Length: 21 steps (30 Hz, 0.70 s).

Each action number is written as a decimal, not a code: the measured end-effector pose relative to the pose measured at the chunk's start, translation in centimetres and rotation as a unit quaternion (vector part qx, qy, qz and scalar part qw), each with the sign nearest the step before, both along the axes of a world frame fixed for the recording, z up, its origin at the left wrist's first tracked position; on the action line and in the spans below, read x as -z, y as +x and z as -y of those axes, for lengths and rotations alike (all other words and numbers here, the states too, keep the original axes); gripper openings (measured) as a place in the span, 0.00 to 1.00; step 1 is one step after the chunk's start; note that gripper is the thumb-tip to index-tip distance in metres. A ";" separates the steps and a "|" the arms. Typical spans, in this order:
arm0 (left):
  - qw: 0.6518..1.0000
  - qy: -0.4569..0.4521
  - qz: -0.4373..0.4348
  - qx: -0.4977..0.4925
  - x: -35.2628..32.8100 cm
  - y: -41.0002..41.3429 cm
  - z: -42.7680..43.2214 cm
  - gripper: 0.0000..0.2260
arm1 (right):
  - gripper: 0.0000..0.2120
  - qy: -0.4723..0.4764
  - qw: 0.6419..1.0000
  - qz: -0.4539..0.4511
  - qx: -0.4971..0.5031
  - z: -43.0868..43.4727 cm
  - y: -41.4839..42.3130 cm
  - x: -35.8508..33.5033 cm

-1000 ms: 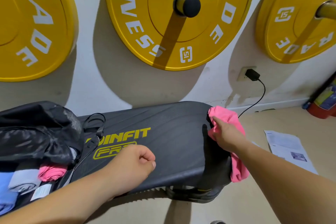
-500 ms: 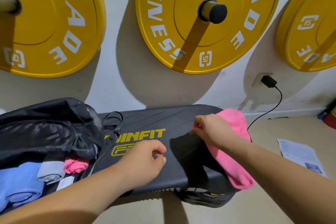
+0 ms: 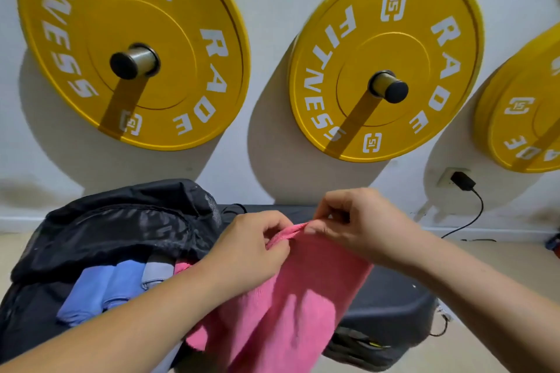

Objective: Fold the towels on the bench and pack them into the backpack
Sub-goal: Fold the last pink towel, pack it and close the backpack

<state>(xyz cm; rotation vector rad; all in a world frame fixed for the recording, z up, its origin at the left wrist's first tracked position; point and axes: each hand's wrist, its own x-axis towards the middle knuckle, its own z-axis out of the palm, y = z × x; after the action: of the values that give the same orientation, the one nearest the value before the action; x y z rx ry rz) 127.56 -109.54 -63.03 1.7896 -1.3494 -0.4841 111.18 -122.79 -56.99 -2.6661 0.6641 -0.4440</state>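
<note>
Two hands meet in the middle of the frame. The left hand (image 3: 251, 247) has its fingers curled in, and they pinch the top edge of a pink towel (image 3: 288, 306). The right hand (image 3: 360, 224) is just beside it. Its thumb and fingers pinch the same edge too. A short bit of bunched edge shows between the two hands. The pink towel hangs down from the hands into the lower middle of the frame, in front of the black bench (image 3: 391, 303).

A black backpack (image 3: 121, 227) sits at the left of the frame, by the bench, and its top is open. Inside it lie blue towels (image 3: 97, 291), folded and side by side. Next to them is a grey towel (image 3: 156, 271). A small bit of a second pink towel (image 3: 182, 266) shows just by the left wrist.

Big yellow weight plates (image 3: 133, 48) with white letters hang on the white wall at the top of the frame. At the right, a black plug (image 3: 462, 180) sits in a wall socket, and its cord runs down toward the floor.
</note>
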 end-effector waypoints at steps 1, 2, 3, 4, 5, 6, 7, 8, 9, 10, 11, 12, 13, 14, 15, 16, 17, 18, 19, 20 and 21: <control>1.000 -0.011 0.011 -0.005 -0.4 0.1 -0.4 0.08 | 0.11 0.009 1.000 0.017 0.012 -0.2 -0.5 -0.2; 1.000 -0.015 0.019 -0.006 -0.8 0.1 -0.8 0.08 | 0.11 0.025 0.999 0.039 0.024 -0.4 -1.0 -0.5; 1.000 -0.016 0.023 -0.005 -1.2 0.0 -1.1 0.09 | 0.12 0.036 0.997 0.065 0.035 -0.6 -1.4 -0.8; 1.000 -0.015 0.025 -0.007 -1.6 0.0 -1.2 0.09 | 0.12 0.040 0.994 0.089 0.043 -0.9 -1.8 -1.2; 1.000 -0.014 0.022 -0.010 -1.8 0.1 -1.3 0.10 | 0.13 0.039 0.992 0.105 0.051 -1.0 -2.0 -1.5; 1.000 -0.014 0.013 -0.015 -1.9 0.2 -1.3 0.12 | 0.13 0.039 0.991 0.109 0.061 -1.1 -2.2 -1.6; 1.000 -0.018 0.003 -0.019 -1.8 0.2 -1.2 0.13 | 0.14 0.039 0.991 0.107 0.073 -1.0 -2.3 -1.6; 0.999 -0.019 -0.007 -0.025 -1.6 0.3 -1.2 0.13 | 0.14 0.044 0.990 0.106 0.088 -0.8 -2.3 -1.2; 0.999 -0.017 -0.020 -0.030 -1.3 0.2 -1.2 0.14 | 0.14 0.054 0.987 0.111 0.105 -0.5 -2.4 -0.6; 0.999 -0.012 -0.033 -0.032 -1.0 0.0 -1.1 0.13 | 0.14 0.067 0.983 0.122 0.121 -0.1 -2.6 0.3; 0.999 -0.010 -0.043 -0.031 -0.5 -0.1 -1.1 0.12 | 0.14 0.071 0.980 0.130 0.136 0.1 -2.8 1.3; 0.998 -0.007 -0.049 -0.027 -0.2 -0.3 -1.0 0.09 | 0.14 0.065 0.979 0.130 0.146 0.4 -3.0 2.4; 0.999 -0.002 -0.048 -0.021 0.2 -0.3 -0.8 0.06 | 0.13 0.053 0.979 0.118 0.154 0.6 -3.2 3.4; 0.999 0.001 -0.041 -0.016 0.5 -0.2 -0.6 0.05 | 0.13 0.047 0.980 0.107 0.161 0.9 -3.4 4.2; 0.999 0.005 -0.029 -0.013 0.7 0.0 -0.3 0.05 | 0.13 0.051 0.979 0.104 0.168 1.3 -3.6 4.8; 1.000 0.008 -0.018 -0.016 1.1 0.4 -0.1 0.05 | 0.13 0.063 0.977 0.108 0.175 1.9 -3.8 5.2; 1.000 0.016 -0.008 -0.020 1.5 1.0 0.2 0.06 | 0.13 0.075 0.974 0.114 0.183 2.5 -3.9 5.5; 0.999 0.035 -0.001 -0.018 1.9 1.5 0.5 0.06 | 0.13 0.084 0.971 0.117 0.192 3.1 -4.0 5.7; 0.998 0.062 -0.001 -0.003 2.3 2.0 0.7 0.06 | 0.13 0.093 0.968 0.116 0.202 3.7 -4.1 6.0; 0.996 0.090 -0.008 0.026 2.8 2.4 0.9 0.06 | 0.13 0.101 0.965 0.115 0.212 4.3 -4.3 6.2; 0.991 0.118 -0.019 0.060 3.2 2.6 1.0 0.07 | 0.13 0.107 0.963 0.113 0.221 4.8 -4.4 6.6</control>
<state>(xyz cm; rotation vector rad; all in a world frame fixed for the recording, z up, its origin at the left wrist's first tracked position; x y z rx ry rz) 130.12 -110.55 -66.20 1.8843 -1.4272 -0.7674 106.74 -127.58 -63.60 -2.2131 1.1657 -0.7342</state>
